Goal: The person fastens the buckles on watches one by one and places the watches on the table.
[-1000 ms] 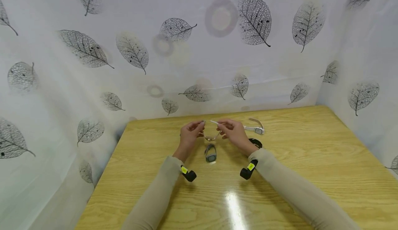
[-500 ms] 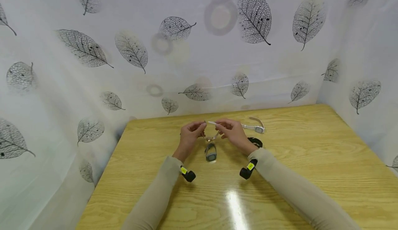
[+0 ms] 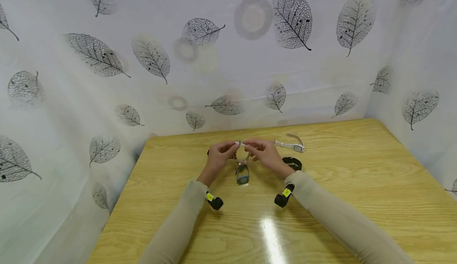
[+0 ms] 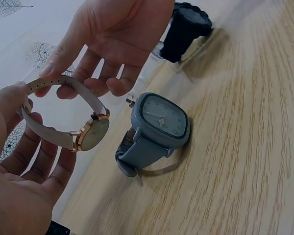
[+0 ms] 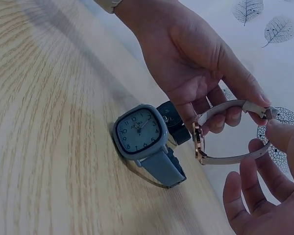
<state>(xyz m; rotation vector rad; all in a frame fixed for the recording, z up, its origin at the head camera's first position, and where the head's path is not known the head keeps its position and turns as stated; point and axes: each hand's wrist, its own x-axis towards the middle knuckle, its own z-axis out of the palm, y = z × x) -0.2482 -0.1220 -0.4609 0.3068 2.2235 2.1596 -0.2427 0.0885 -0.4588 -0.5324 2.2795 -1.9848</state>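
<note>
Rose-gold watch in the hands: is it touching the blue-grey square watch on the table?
Apart. The left wrist view shows a plain gap between the rose-gold watch and the blue-grey square watch.

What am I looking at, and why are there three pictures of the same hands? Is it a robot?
No robot here, just a person. The left hand and right hand are bare, and each works as a grip. The wide picture comes from a camera on the person's head. The two close ones come from the left-wrist camera and right-wrist camera.

Both grips pinch the pale strap of a gold-rimmed watch. I can't tell whether it's buckled.

On the wooden table are more watches: a square blue-grey watch, a white watch, a black watch, and another dark watch, partly hidden.
</note>
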